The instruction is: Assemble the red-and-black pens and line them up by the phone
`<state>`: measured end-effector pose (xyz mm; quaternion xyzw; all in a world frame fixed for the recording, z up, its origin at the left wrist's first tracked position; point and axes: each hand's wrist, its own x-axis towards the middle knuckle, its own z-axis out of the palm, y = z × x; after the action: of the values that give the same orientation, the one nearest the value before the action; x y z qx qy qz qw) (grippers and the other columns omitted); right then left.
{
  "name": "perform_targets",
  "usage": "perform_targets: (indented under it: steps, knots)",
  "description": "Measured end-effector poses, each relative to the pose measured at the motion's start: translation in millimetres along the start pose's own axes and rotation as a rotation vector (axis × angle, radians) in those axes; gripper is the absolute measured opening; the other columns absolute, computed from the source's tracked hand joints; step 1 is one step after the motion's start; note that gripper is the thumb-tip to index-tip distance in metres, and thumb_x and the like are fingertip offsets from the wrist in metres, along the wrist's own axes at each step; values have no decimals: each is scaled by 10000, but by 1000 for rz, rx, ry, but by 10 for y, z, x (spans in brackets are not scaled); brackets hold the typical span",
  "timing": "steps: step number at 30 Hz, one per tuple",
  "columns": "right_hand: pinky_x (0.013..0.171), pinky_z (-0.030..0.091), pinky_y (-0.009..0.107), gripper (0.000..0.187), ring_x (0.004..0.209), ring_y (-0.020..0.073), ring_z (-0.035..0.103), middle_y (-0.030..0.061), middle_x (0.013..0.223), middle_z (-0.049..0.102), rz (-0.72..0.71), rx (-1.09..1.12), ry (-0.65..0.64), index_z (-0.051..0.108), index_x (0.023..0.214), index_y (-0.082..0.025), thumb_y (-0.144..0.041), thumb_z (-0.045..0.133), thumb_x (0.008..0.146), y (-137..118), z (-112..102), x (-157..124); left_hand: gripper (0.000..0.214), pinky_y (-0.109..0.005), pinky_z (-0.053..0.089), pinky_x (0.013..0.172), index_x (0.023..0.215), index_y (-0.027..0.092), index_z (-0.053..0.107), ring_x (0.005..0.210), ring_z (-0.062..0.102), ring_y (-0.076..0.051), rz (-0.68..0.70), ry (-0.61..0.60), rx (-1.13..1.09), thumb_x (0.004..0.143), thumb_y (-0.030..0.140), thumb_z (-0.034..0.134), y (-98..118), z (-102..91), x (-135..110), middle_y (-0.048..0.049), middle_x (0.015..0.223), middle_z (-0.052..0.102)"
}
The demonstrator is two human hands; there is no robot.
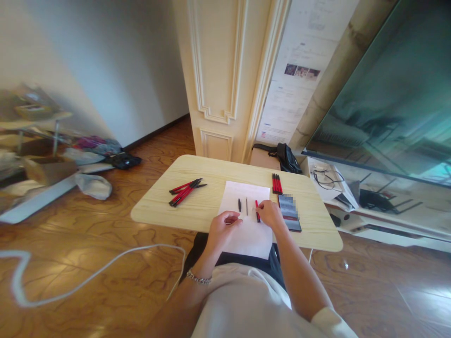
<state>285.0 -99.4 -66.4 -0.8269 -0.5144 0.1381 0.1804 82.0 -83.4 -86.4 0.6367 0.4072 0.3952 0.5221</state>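
A white sheet of paper point(243, 239) lies on the small table in front of me. On it, side by side, are a short black pen tip section point(239, 204), a thin dark refill point(246, 206) and a red pen barrel point(257, 204) with a black end. My right hand point(269, 213) has its fingertips closed at the barrel and partly covers it. My left hand point(223, 228) hovers over the paper's left side, just below the black section, with thumb and fingers apart and nothing visible between them.
Several red-and-black pens point(185, 191) lie crossed at the table's left. Another row of pens point(276, 183) is lined up at the back right, above a phone point(290, 213). A pale wooden table point(158, 202) bears everything. A white cable point(105, 270) runs across the floor.
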Motion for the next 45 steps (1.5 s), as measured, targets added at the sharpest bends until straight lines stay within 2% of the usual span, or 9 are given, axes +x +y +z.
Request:
perform_targets:
  steps: [6,11,16,21,28,36,41,45]
  knots:
    - [643,339,244,138,777,173,597,46,772,678,2,37,58,654,783,-199,-303,568,812,2,-39,-75,195,-285,510,723,876,199,677,752,648,-172,73,-13,177,718,314,665,17,-62,-30,-38,836,697]
    - [666,347,239,144,811,165,594,39,854,669,-33,88,145,613,917,-212,-265,489,869,79,-27,-264,169,-297,495,737,866,210,677,778,637,-186,129,-21,273,709,272,676,-10,-74,-47,-41,831,681]
    - [725,368,244,201,906,184,588,81,927,652,-27,40,95,592,1040,-205,-243,463,890,163,34,-416,150,-304,479,742,842,204,683,782,628,-191,133,-38,294,694,227,692,-41,-37,-65,-56,828,670]
    - [758,367,244,226,933,186,576,88,912,649,-70,21,90,599,1035,-197,-234,414,911,183,46,-383,148,-308,471,746,857,200,677,793,623,-194,146,-65,337,709,206,678,-34,18,-99,-60,844,669]
    - [751,367,247,221,915,190,572,75,895,647,-66,20,92,610,1029,-209,-222,434,896,200,64,-297,143,-304,463,739,857,198,669,773,622,-190,150,-96,383,715,212,671,-25,51,-111,-57,835,671]
    - [734,383,238,245,850,170,600,51,957,669,-103,157,297,620,984,-209,-290,402,908,150,-76,-359,150,-271,462,682,856,210,678,730,618,-178,132,-53,249,755,315,643,125,-6,-127,-44,807,676]
    - [642,375,242,316,742,176,620,44,842,693,5,160,197,632,1025,-225,-367,369,920,196,-117,-397,242,-239,432,590,875,206,675,620,597,-154,74,-75,166,809,411,565,254,-8,-208,-20,707,666]
    - [712,382,236,245,873,176,614,52,952,688,-68,101,135,658,978,-227,-298,441,889,198,-101,-304,287,-229,399,530,821,195,675,541,563,-145,24,-191,123,817,446,534,315,50,-294,-12,618,636]
